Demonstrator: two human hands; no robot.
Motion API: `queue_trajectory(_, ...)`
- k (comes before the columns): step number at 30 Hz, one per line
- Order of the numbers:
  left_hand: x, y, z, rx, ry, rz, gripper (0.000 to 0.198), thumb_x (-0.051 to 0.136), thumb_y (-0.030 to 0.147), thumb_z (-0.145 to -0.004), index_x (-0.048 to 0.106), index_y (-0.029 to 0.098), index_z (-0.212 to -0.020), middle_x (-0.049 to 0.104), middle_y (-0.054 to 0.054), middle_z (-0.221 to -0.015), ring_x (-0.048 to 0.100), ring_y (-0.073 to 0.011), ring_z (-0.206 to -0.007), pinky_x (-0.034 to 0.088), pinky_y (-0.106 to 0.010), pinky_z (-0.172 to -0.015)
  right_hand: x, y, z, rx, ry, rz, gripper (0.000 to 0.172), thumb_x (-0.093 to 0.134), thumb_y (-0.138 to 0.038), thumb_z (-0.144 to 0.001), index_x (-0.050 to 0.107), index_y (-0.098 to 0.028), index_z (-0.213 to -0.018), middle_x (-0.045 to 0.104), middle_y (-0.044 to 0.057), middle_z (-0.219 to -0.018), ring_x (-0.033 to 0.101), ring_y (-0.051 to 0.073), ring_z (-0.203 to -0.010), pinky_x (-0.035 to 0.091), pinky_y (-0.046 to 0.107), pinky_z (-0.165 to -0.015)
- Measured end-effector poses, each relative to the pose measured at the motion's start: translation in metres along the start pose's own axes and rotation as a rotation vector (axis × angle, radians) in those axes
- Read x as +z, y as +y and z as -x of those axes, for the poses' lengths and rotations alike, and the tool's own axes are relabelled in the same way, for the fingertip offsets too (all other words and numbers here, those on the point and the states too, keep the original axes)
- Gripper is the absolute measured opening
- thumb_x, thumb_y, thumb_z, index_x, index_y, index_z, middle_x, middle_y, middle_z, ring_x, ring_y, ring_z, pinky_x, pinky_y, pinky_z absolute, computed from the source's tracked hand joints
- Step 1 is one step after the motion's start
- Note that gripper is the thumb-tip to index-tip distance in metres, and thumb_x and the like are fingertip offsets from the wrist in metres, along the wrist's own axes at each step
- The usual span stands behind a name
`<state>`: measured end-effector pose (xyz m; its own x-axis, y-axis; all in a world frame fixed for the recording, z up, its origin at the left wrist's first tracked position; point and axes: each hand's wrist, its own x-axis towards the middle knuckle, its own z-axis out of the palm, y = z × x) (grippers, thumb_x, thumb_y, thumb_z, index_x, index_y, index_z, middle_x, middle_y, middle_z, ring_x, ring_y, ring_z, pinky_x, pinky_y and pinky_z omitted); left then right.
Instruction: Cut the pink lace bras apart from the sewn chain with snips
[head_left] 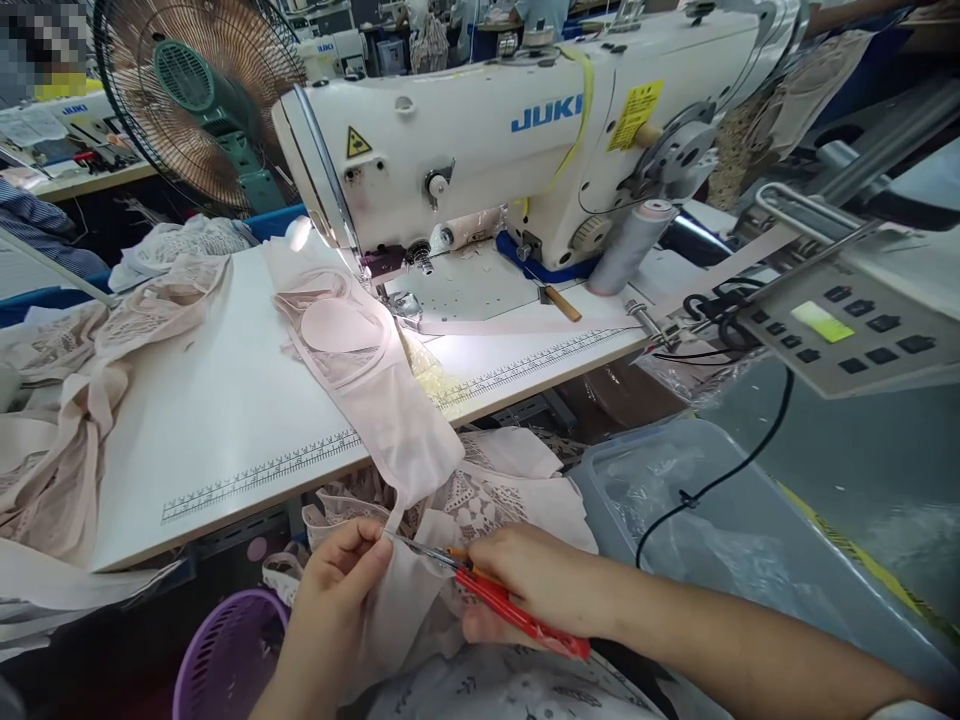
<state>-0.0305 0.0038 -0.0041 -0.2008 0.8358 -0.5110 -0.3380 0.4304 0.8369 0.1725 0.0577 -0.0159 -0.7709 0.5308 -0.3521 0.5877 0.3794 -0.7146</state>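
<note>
A pale pink bra piece [352,350] lies on the white sewing table [225,420] and hangs over its front edge. My left hand [337,590] pinches the hanging end of this fabric below the table edge. My right hand [525,585] is closed on red-handled scissors [510,605], whose blades point left and meet the fabric at my left fingertips. Lace fabric pieces [480,500] lie in my lap under both hands.
A white JUKI sewing machine [525,130] stands at the back of the table. Beside it are a control panel [847,330] on the right, a fan [202,90] at far left, a pile of pink garments [67,380] on the left, a purple basket [232,650] and a clear plastic bin [712,540].
</note>
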Motion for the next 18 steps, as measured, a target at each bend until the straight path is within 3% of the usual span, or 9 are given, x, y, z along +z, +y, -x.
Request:
queue_trajectory(4,-0.002,0.000,0.001,0.012,0.009,0.000,0.033,0.084,0.038,-0.056,0.061,0.015,-0.064,0.058,0.002,-0.058,0.049,-0.0093,-0.054,0.037,-0.017,-0.052,0.008,-0.003,-0.001,0.045,0.026,-0.187,0.045,0.063,-0.058,-0.071,0.045,-0.018,-0.059,0.051,-0.001,-0.057,0.044,0.012,-0.052,0.029,0.022,-0.046)
queue_trajectory(9,-0.007,0.000,0.000,0.032,-0.010,-0.039,0.034,0.085,0.039,-0.055,0.063,0.015,-0.062,0.055,0.003,-0.056,0.046,-0.0089,-0.054,0.036,-0.018,-0.051,0.019,0.002,-0.005,0.056,0.067,-0.246,0.043,0.060,-0.055,-0.071,0.043,-0.018,-0.057,0.047,-0.002,-0.054,0.040,0.011,-0.049,0.028,0.022,-0.045)
queue_trajectory(13,-0.011,0.000,-0.002,0.053,-0.029,-0.088,0.032,0.082,0.041,-0.058,0.064,0.015,-0.063,0.057,0.001,-0.059,0.048,-0.0108,-0.057,0.037,-0.019,-0.054,0.010,0.002,-0.003,0.002,0.075,-0.170,0.043,0.058,-0.057,-0.071,0.042,-0.019,-0.058,0.046,-0.002,-0.054,0.039,0.010,-0.049,0.027,0.022,-0.046)
queue_trajectory(18,-0.013,-0.002,-0.002,0.075,-0.015,-0.113,0.035,0.085,0.043,-0.053,0.065,0.015,-0.063,0.057,0.000,-0.062,0.048,-0.0116,-0.060,0.038,-0.019,-0.057,0.000,-0.003,-0.001,-0.013,0.062,-0.048,0.039,0.058,-0.054,-0.071,0.044,-0.019,-0.060,0.047,-0.002,-0.055,0.038,0.011,-0.049,0.026,0.023,-0.047)
